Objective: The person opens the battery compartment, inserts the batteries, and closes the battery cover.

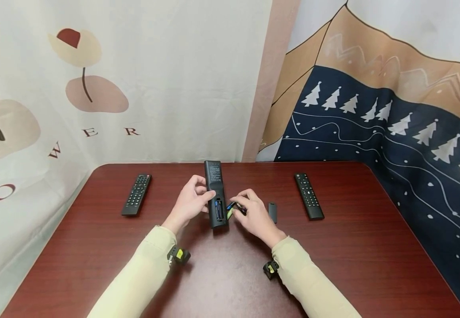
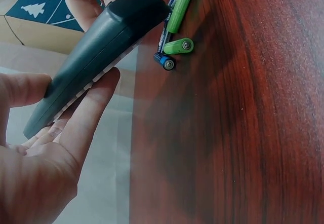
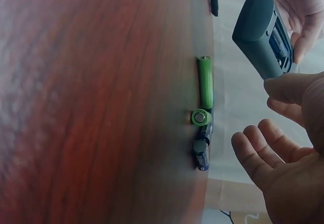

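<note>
My left hand (image 1: 191,201) grips a black remote control (image 1: 214,176), thumb on its back and fingers beneath. Its battery compartment (image 1: 219,208) is uncovered, with a blue battery (image 3: 278,45) visible inside. Just right of the remote, my right hand (image 1: 254,214) has its thumb and forefinger by the remote's lower end. Its other fingers (image 3: 258,148) are spread loosely, and I see nothing held between them. On the table lie green batteries (image 2: 180,10) and dark blue batteries (image 2: 166,61) in a small cluster, below the remote and near my right hand.
A small dark battery cover (image 1: 272,212) lies right of my right hand. One remote (image 1: 136,194) lies face up on the left, another remote (image 1: 308,196) on the right. The brown table (image 1: 222,274) ends at the back against a printed curtain (image 1: 182,79).
</note>
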The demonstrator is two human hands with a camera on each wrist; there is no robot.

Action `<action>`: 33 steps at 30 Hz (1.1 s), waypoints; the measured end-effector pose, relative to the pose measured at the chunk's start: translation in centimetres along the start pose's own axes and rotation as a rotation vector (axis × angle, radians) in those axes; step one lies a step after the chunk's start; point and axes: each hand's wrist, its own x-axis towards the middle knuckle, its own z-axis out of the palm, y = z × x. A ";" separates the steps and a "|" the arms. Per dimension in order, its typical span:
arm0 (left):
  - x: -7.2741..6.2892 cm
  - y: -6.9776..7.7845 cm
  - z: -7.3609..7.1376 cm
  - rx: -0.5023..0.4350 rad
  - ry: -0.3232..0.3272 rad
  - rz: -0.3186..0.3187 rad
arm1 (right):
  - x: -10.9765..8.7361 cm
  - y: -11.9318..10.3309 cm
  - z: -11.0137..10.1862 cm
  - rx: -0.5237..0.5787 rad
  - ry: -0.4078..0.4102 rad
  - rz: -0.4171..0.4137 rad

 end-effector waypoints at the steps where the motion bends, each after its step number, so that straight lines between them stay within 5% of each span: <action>1: 0.0 0.0 0.0 0.000 -0.001 0.000 | 0.1 0.0 0.0 -0.007 -0.002 0.002; 33: -0.3 0.2 -0.2 0.019 0.007 -0.020 | 2.5 1.1 0.0 -0.184 -0.266 0.129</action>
